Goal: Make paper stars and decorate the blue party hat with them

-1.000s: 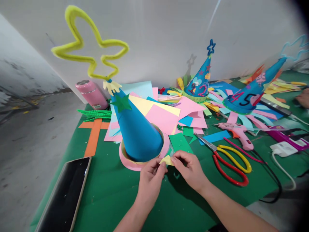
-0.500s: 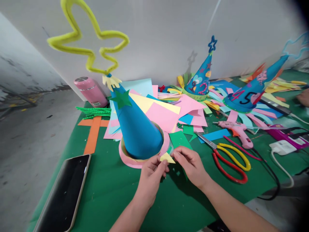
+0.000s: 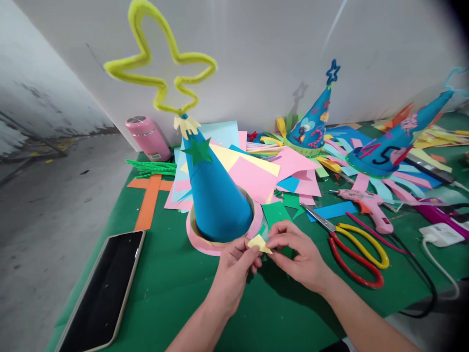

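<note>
My left hand [image 3: 234,271] and my right hand [image 3: 298,256] both pinch a small yellow paper piece [image 3: 259,243] between their fingertips, just above the green table cover [image 3: 176,288]. Right behind the piece stands a blue paper cone hat [image 3: 216,195] with a pink brim, a green star stuck near its tip and a yellow pipe-cleaner star [image 3: 161,73] on top. A green paper scrap [image 3: 275,213] lies beside the brim, close to my right hand.
A dark phone [image 3: 104,288] lies at the front left. Red-and-yellow scissors [image 3: 351,244], a pink glue gun [image 3: 366,205] and cables lie to the right. Coloured paper sheets [image 3: 256,171], two finished blue hats [image 3: 315,122] and a pink bottle [image 3: 148,138] stand behind.
The view has shifted slightly, so everything sits a little further right. My hands still pinch the yellow piece, which has turned a bit between my fingers.
</note>
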Demonstrator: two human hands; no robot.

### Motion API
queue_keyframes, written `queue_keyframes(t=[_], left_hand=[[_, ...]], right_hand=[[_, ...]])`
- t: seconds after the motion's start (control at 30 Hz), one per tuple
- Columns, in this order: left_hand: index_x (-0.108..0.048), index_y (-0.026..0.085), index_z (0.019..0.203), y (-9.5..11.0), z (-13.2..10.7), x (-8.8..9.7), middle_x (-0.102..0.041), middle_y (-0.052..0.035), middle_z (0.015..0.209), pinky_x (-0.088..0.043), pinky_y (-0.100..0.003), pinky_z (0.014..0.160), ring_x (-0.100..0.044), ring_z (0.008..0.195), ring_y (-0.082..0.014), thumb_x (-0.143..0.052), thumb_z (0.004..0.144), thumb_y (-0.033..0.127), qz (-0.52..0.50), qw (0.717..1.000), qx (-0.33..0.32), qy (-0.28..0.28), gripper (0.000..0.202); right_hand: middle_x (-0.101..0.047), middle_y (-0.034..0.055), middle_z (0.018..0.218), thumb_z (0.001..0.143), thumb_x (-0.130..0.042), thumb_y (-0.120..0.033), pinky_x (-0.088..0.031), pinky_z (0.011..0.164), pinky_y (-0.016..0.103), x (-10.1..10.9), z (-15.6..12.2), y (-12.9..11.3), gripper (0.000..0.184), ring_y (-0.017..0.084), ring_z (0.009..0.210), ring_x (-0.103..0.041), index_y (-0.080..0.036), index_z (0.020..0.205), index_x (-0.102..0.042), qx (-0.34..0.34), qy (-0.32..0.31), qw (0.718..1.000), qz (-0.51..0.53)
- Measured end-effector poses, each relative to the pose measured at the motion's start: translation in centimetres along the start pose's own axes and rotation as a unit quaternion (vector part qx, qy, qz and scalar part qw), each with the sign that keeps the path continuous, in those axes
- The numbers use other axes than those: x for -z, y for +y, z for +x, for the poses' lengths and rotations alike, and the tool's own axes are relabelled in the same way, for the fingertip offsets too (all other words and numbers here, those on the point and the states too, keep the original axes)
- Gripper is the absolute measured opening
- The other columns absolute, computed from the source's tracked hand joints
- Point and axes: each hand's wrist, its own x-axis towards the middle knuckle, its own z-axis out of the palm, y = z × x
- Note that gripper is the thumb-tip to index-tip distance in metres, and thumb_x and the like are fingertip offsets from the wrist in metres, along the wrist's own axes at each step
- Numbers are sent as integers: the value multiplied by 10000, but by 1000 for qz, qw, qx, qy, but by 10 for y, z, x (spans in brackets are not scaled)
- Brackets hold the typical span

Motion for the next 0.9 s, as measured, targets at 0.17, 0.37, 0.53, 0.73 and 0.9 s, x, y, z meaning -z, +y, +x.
queue_keyframes(t=[0.17, 0.37, 0.53, 0.73, 0.9], left_hand=[[-573, 141, 606, 1, -1, -1, -543, 23, 516, -330, -186, 472, -435, 482, -71, -643, 678, 259, 1, 1000, -4, -8, 155], [-581, 147, 627, -1, -1, 1, -548, 20, 532, -343, -196, 482, -447, 492, -81, -651, 682, 287, 14, 1000, -11, -12, 166], [-589, 149, 661, -2, 0, 1, -554, 17, 561, -351, -199, 494, -440, 491, -77, -629, 715, 306, 34, 999, -23, -12, 171], [-596, 140, 646, -3, 0, -1, -563, 2, 578, -341, -203, 490, -444, 498, -85, -632, 708, 308, 89, 995, -55, -3, 183], [-588, 152, 647, -2, -1, -2, -585, 11, 585, -354, -194, 519, -448, 500, -73, -624, 719, 285, 44, 997, -61, 27, 156]], right_hand=[[-495, 39, 895, 751, -574, -107, -484, 637, 252, 1, 1, 2, 164, 143, 774, -556, -233, 824, -649, 18, -2, 1000, -4], [-508, 46, 881, 757, -543, -85, -479, 613, 248, 1, 0, 4, 206, 147, 774, -549, -234, 854, -647, 28, 4, 1000, -6], [-559, 53, 897, 825, -437, -133, -462, 638, 259, 1, -1, -2, 217, 151, 764, -548, -220, 962, -581, -53, 25, 997, 43], [-518, -7, 621, 817, -474, -219, -375, 524, 222, -7, 4, -6, 143, 114, 559, -459, -175, 693, -530, -132, 7, 991, 22], [-448, -30, 573, 817, -469, -234, -319, 494, 210, -12, 5, -4, 197, 98, 530, -395, -170, 631, -485, -158, 19, 986, 44]])
